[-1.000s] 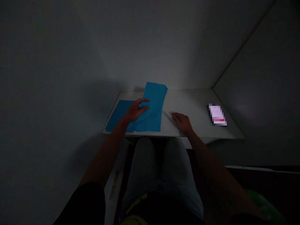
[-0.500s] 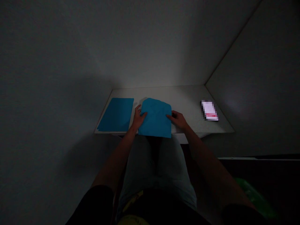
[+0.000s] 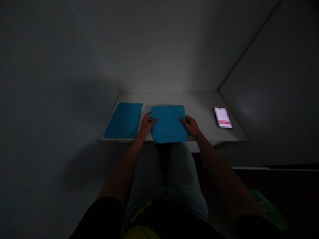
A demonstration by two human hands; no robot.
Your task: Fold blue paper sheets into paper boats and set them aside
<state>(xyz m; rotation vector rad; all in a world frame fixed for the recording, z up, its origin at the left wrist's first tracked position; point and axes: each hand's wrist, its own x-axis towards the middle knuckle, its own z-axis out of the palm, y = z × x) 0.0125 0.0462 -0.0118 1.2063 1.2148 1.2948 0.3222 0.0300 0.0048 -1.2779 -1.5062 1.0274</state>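
Between my two hands is a blue sheet of paper [image 3: 169, 124], its near edge just over the front edge of the white table. My left hand [image 3: 147, 123] grips its left side, thumb on top and the other fingers partly hidden at the edge. On the right side my right hand [image 3: 190, 124] pinches the sheet the same way, thumb on its face. Whether the sheet is single or folded in layers I cannot tell. To the left of my left hand lies a stack of blue paper sheets [image 3: 124, 120], slightly uneven at its lower left corner.
The white table [image 3: 204, 103] stands against a wall at the back and a panel on the right. A phone [image 3: 223, 118] with a lit, blurred screen lies near its right end. Something green [image 3: 269, 207] is on the dark floor at lower right.
The blue sheet has shifted slightly to the right and its far edge, curled and rounded before, now looks straight. Both hands keep their hold on its sides.
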